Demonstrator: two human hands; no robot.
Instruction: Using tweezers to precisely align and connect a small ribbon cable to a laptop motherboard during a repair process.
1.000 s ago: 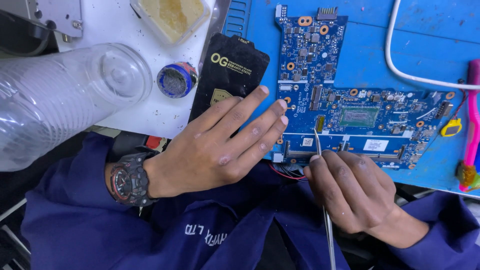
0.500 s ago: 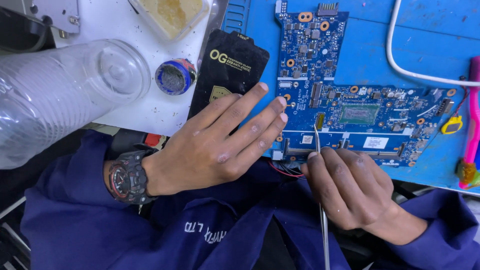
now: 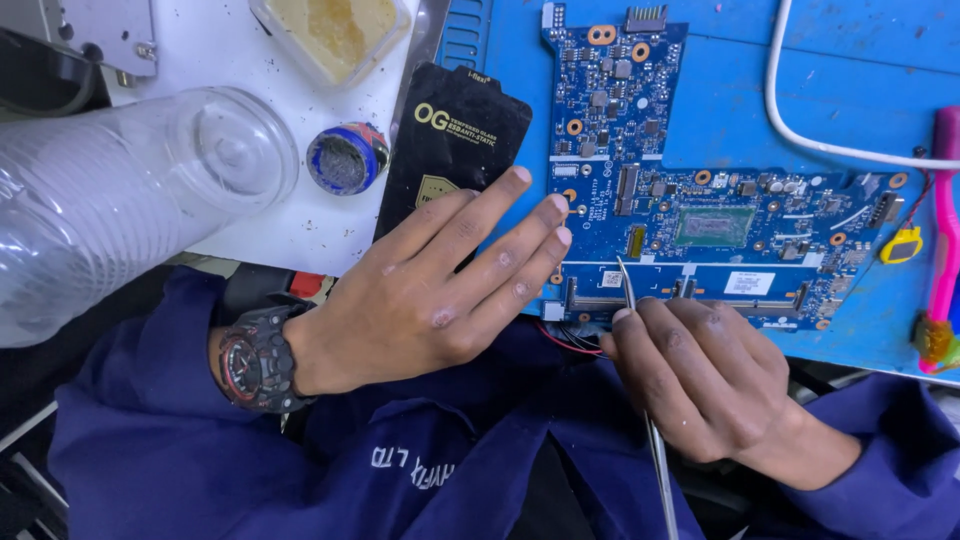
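Note:
A blue laptop circuit board (image 3: 700,180) lies on a blue work mat (image 3: 860,90). My left hand (image 3: 440,290) rests flat with its fingers spread; the fingertips touch the board's left edge and lie partly over a flat black packet (image 3: 455,140). A dark wristwatch (image 3: 255,360) is on that wrist. My right hand (image 3: 700,375) grips thin metal tweezers (image 3: 630,290), whose tip points up onto the board near its lower connector slots. Both sleeves are dark blue.
A clear plastic bottle (image 3: 120,200) lies on its side at the left. A small round tin (image 3: 345,158) and a tray with a yellow sponge (image 3: 335,30) sit on the white surface. A white cable (image 3: 810,130) and a pink brush (image 3: 945,250) lie at the right.
The tweezers' tip has crept slightly up onto the board. My left hand stays in place.

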